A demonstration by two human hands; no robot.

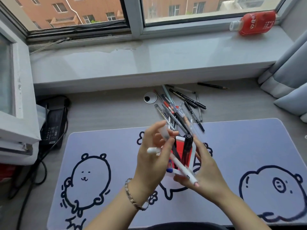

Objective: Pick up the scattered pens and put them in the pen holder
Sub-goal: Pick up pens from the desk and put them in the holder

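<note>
The red and white pen holder (180, 147) is held just above the cartoon desk mat (240, 146), with a thick black marker (188, 147) and a blue-tipped pen (169, 170) standing in it. My right hand (207, 173) grips the holder from its right and bottom. My left hand (152, 161) is closed on a white pen (181, 169) that slants across the holder's front. A blurred frosted pen (164, 132) sits between its thumb and forefinger. Several scattered pens (180, 110) lie in a pile behind the holder, and a dark pencil (212, 85) lies by the sill.
A red bottle (255, 22) lies on the windowsill at the back right. A black power adapter (53, 123) with cables sits at the left, beside a white box (16, 127). A round cable grommet (150, 97) is left of the pile. A grey curtain (285, 72) hangs at the right.
</note>
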